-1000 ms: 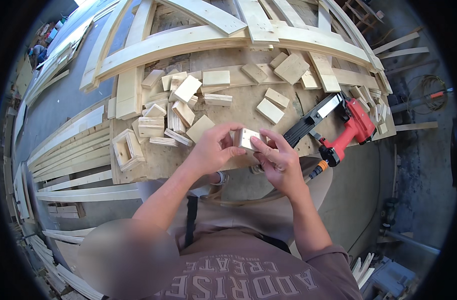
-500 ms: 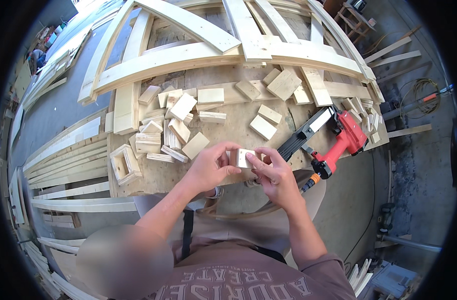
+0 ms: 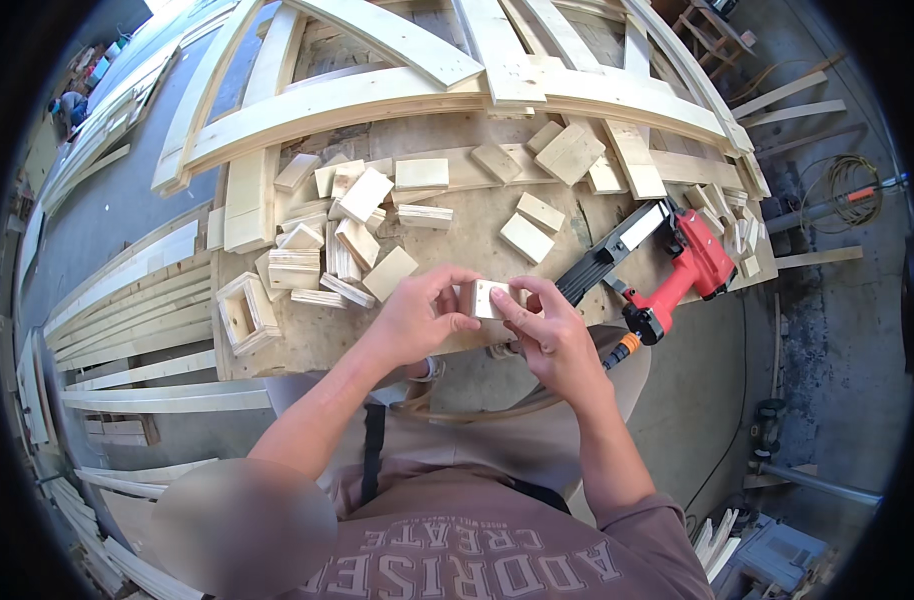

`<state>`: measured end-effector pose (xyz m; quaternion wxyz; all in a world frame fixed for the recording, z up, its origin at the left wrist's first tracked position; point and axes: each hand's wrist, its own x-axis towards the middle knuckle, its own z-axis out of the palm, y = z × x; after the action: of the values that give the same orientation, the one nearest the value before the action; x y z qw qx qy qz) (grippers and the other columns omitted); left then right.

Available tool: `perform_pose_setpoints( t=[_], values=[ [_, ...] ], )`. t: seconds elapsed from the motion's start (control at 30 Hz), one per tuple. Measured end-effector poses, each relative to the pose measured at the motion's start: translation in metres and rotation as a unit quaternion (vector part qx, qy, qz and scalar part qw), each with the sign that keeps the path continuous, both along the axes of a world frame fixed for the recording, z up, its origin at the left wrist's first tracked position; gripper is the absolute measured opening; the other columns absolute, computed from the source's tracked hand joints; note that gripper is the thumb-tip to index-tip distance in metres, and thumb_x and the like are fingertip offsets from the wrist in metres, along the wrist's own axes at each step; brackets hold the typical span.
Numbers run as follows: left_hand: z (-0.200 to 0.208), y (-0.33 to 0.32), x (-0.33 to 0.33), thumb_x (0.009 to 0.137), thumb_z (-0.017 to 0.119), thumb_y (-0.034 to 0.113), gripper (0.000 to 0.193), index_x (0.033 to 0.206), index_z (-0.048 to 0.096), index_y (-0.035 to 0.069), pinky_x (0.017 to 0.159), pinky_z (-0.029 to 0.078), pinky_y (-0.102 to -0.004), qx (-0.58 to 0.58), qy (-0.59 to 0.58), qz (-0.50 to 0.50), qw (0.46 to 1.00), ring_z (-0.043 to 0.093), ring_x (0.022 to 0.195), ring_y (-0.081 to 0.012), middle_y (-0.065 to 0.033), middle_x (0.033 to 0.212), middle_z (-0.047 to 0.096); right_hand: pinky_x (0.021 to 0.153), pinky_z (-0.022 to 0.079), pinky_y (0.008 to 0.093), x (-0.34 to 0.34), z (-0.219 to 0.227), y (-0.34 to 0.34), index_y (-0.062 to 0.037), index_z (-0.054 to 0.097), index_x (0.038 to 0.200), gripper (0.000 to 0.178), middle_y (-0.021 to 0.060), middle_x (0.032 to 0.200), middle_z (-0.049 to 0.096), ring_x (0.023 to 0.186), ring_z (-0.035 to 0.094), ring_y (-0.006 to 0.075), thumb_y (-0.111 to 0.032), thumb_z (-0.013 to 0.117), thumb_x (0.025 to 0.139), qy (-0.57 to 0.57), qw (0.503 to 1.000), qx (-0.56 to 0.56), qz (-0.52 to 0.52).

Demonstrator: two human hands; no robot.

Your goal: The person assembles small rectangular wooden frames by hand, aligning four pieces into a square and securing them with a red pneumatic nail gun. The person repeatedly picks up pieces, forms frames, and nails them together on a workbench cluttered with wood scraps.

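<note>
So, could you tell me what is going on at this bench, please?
A person holds a small wooden block between the left hand and the right hand, just above the workbench. A red nail gun lies to the right, loose wood pieces and a small square wooden frame to the left.

Bare desk [image 3: 477, 235] lies just beyond the hands. Scattered wood blocks [image 3: 342, 235] crowd the left, an open wooden box [image 3: 245, 312] sits farther left, and a red nail gun [image 3: 677, 265] blocks the right.
</note>
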<state>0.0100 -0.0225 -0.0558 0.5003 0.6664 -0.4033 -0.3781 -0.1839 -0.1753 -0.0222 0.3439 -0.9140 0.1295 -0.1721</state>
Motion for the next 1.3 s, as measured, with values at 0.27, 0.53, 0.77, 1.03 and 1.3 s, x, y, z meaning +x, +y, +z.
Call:
perform_pose_setpoints(
  t=[0.27,0.53,0.77,1.03,1.3],
  values=[
    [0.015,0.003,-0.005,0.085,0.093,0.007,0.052,0.133,0.073,0.005,0.077,0.054,-0.0295,-0.032,-0.056,0.003,0.998,0.061,0.081,-0.0123,-0.0029,0.098,0.068,0.084,0.061,0.042,-0.001,0.007,0.0,-0.0227,0.075,0.146,0.076,0.0157,0.133,0.068,0.099,0.073,0.0336,0.014,0.076,0.08,0.024,0.999,-0.02,0.017],
    [0.004,0.001,-0.004,0.089,0.09,0.006,0.045,0.13,0.072,0.005,0.074,0.054,-0.0335,-0.058,-0.043,0.022,0.997,0.062,0.078,-0.0161,-0.0054,0.091,0.071,0.088,0.062,0.0443,0.003,0.03,0.001,-0.0141,0.073,0.145,0.06,0.0174,0.137,0.069,0.108,0.073,0.0365,0.001,0.082,0.087,0.042,0.997,-0.058,0.016],
    [-0.006,0.002,-0.006,0.088,0.092,0.007,0.047,0.13,0.072,0.004,0.073,0.053,-0.0315,-0.081,-0.03,0.028,0.996,0.061,0.078,-0.0128,-0.0025,0.091,0.071,0.087,0.06,0.0397,0.004,0.04,0.006,0.0011,0.076,0.13,0.042,0.0148,0.124,0.074,0.099,0.073,0.0288,-0.007,0.087,0.089,-0.012,0.999,0.019,-0.039],
    [-0.009,-0.001,-0.008,0.086,0.095,0.008,0.051,0.131,0.071,0.003,0.072,0.052,-0.03,-0.069,-0.027,0.027,0.997,0.06,0.078,-0.0119,-0.0029,0.095,0.073,0.07,0.056,0.0381,0.003,0.138,0.071,0.003,0.078,0.102,0.03,0.0164,0.099,0.073,0.08,0.07,0.0255,-0.027,0.081,0.104,-0.276,0.757,0.383,0.452],
    [-0.013,0.0,-0.007,0.086,0.092,0.004,0.05,0.131,0.07,0.001,0.077,0.053,-0.0289,-0.061,0.003,0.026,0.998,0.061,0.083,-0.0104,-0.0029,0.102,0.073,0.052,0.043,0.042,0.0,0.139,0.125,0.011,0.067,0.091,0.033,0.0273,0.092,0.071,0.062,0.064,0.0334,-0.011,0.058,0.114,-0.469,0.663,0.43,0.394]
  ],
)
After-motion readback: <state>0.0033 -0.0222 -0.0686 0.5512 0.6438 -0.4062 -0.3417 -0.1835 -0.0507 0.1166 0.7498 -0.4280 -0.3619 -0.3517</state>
